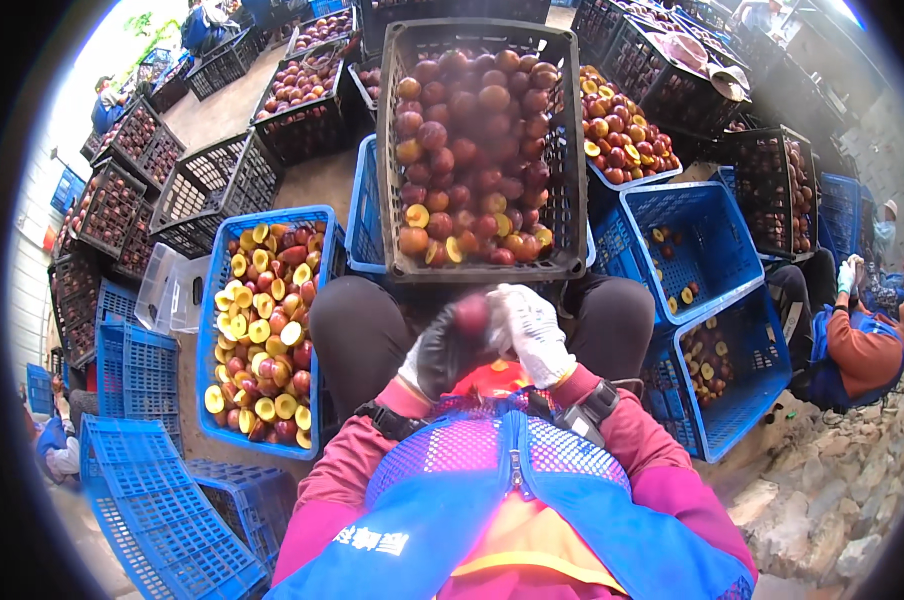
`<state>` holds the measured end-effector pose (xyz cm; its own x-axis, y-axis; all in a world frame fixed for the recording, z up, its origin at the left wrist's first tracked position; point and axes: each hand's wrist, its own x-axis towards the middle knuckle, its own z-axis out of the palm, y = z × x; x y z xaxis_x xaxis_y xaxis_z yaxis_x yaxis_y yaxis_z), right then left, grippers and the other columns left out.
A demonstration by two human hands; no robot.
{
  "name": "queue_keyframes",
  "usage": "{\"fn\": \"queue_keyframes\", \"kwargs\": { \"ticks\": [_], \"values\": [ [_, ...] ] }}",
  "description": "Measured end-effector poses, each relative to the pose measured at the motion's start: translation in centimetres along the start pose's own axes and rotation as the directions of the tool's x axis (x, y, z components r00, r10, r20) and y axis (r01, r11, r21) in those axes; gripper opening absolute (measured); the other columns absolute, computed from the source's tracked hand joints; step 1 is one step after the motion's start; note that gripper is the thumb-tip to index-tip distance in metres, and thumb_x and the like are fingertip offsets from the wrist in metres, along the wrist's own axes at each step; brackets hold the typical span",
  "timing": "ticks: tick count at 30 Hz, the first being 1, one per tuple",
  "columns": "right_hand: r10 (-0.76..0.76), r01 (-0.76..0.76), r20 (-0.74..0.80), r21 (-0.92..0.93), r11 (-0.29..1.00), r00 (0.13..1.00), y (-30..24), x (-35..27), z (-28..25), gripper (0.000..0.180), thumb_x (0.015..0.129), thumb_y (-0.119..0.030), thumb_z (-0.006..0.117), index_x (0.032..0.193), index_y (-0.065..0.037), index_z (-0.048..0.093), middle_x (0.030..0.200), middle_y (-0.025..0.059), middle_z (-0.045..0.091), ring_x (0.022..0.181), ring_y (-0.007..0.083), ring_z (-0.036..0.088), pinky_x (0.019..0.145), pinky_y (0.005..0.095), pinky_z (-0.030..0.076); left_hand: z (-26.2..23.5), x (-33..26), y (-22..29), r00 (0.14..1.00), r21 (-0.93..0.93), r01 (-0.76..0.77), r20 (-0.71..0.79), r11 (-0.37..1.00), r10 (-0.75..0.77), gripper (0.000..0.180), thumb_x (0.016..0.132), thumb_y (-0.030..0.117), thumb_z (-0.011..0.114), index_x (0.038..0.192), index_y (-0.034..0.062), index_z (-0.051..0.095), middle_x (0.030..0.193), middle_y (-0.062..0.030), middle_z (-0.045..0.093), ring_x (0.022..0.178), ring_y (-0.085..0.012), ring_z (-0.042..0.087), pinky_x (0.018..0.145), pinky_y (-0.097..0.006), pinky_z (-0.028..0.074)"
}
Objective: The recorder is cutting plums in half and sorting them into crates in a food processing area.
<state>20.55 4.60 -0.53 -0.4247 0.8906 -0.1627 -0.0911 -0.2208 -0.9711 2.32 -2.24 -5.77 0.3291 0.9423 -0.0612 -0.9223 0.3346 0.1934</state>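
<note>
Both hands held one red fruit (472, 315) just below the black crate (562, 150) of whole fruit: the left hand (447, 350) cupped it, the right hand (532, 335) gripped over it, perhaps with a hidden blade. Left of that crate, the blue crate (212, 330) was nearly full of halves; plenty remained whole.

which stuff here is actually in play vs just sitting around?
In play:
- left hand, dark glove, and right hand, white glove, both on a red fruit
- black crate of whole fruit
- blue crate of halved fruit

Lying about:
- empty blue crates
- stacked black crates
- seated co-worker
</note>
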Motion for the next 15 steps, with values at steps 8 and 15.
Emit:
{"fn": "queue_keyframes", "kwargs": {
  "ticks": [8,15],
  "values": [
    [-0.196,0.180,0.033,-0.564,0.806,0.980,9.0,0.1,-9.1,0.030,0.110,-0.029,0.068,0.129,-0.005,0.068,0.100,0.0046,0.068,0.081,0.0173,0.066,0.069,0.0315,0.055,-6.1,-1.8,0.1,0.954,0.207,0.090,-0.299,0.974,-0.024,0.056,0.113,0.049,0.062,0.148,0.0063,0.060,0.127,-0.0155,0.075,0.109,-0.0304,0.075,0.098,-0.059,0.063],
    [0.337,0.267,0.419,-0.870,0.414,0.843,8.5,2.3,-8.7,0.043,0.102,-0.040,0.069,0.134,-0.013,0.076,0.128,0.0179,0.078,0.119,0.0396,0.073,0.103,0.0485,0.058,-1.1,-1.4,-0.6,0.904,0.340,0.140,-0.428,0.930,0.020,0.035,0.110,0.035,0.070,0.134,0.0107,0.070,0.112,-0.0075,0.075,0.093,-0.0213,0.073,0.085,-0.044,0.064]
  ]
}}
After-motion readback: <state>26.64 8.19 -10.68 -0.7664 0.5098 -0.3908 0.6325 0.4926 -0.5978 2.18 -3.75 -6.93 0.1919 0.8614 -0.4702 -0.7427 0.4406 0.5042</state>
